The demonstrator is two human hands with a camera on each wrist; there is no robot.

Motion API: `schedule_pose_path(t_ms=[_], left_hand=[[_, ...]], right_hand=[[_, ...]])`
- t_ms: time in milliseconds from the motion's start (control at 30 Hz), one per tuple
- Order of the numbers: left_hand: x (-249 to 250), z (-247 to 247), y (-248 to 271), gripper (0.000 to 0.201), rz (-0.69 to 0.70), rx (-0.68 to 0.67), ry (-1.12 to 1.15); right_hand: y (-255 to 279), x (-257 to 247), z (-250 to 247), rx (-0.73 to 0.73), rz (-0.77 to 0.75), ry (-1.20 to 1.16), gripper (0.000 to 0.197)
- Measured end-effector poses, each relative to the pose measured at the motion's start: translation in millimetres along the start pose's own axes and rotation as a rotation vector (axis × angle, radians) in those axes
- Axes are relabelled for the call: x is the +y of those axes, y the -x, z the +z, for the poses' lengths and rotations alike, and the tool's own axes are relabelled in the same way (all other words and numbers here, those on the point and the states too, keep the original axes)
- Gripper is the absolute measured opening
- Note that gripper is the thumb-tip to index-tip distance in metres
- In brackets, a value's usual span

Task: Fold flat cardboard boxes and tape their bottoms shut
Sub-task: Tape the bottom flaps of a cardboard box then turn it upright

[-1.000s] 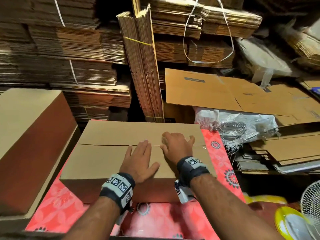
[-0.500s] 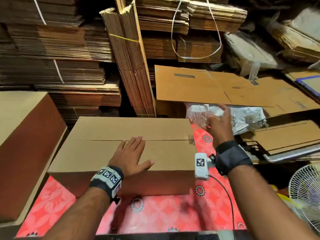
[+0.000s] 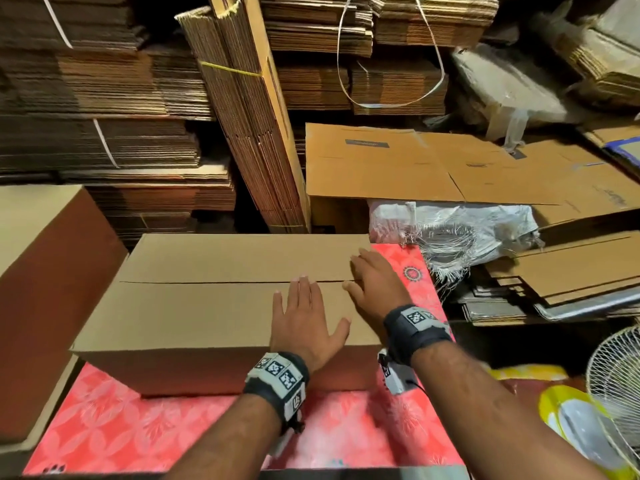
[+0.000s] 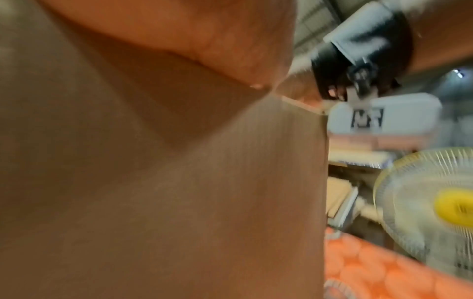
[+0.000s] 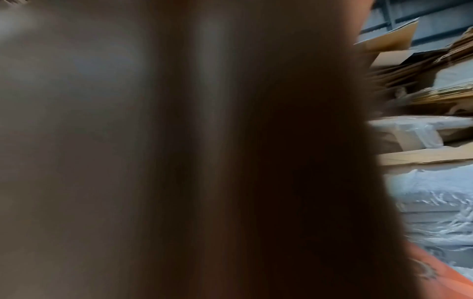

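A folded brown cardboard box (image 3: pixel 207 317) lies on the red patterned table (image 3: pixel 138 434), its two flaps meeting at a seam (image 3: pixel 207 282). My left hand (image 3: pixel 304 317) presses flat on the near flap, fingers straight and reaching to the seam. At the right end of the seam rests my right hand (image 3: pixel 375 285), thumb on the seam and one finger on the far flap. Its other fingers and palm are hidden. In the left wrist view, the box wall (image 4: pixel 179 202) fills the frame under my left hand (image 4: pixel 204 40). The right wrist view is dark blur.
A tall closed box (image 3: pixel 45 271) stands at the table's left. Behind are an upright strapped bundle (image 3: pixel 249 116) and stacks of flat cardboard (image 3: pixel 415 161). A white woven sack (image 3: pixel 450 223) lies at the table's right, and a fan (image 3: pixel 616 386) stands at the lower right.
My right hand has come back from the white sack at the right to the right end of the box seam. The left hand has stayed flat on the near flap.
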State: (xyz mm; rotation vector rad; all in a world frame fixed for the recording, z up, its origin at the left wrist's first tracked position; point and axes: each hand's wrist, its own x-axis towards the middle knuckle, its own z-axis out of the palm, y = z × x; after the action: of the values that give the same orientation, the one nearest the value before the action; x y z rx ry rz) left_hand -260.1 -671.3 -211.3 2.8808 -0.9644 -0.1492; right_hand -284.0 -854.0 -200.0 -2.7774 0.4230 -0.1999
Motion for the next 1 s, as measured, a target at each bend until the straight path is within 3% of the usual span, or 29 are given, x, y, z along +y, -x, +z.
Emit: schedule_pose_path(t_ms=[67,100,333,433,500,600,700,767,867,1000], left_hand=[[-3.9,1.8,0.7,0.099,0.027,0.014,-0.031],[-7.6,1.7,0.3,0.100,0.051,0.011,-0.045],[-74.0,-7.1,2.8,0.090,0.267,0.034,-0.125],[-123.1,-13.6,3.2,0.081,0.348,0.004,-0.151],[-142.2,-19.8,5.4,0.078,0.343,0.024,-0.128],[-108.9,-28.9,16.1,0.084,0.248,0.086,-0.049],[-34.1,-19.8,29.7,0.090,0.116,0.155,0.022],[-3.2,-6.5,35.2,0.096,0.007,0.114,0.042],[3.7,6.9,43.2,0.096,-0.053,0.059,-0.035],[-4.2,8.2,44.0,0.091,-0.004,0.059,0.001]], right_hand=[[-3.0,1.4,0.4,0.078,-0.058,0.122,0.017],[-3.1,1.2,-1.6,0.092,-0.060,0.166,0.011],[19.5,-27.5,-5.8,0.075,-0.147,0.350,0.012],[39.1,-52.6,-1.9,0.120,-0.214,0.335,0.026],[42.9,-62.6,6.0,0.141,-0.264,0.266,0.026],[35.9,-52.8,12.2,0.141,-0.177,-0.015,0.028],[39.9,-31.0,9.0,0.161,0.020,-0.603,0.030],[46.8,-21.6,10.8,0.171,0.133,-0.858,0.033],[55.0,-20.0,25.4,0.225,0.060,-0.757,0.038],[52.0,-20.8,40.2,0.326,-0.037,-0.622,0.020]])
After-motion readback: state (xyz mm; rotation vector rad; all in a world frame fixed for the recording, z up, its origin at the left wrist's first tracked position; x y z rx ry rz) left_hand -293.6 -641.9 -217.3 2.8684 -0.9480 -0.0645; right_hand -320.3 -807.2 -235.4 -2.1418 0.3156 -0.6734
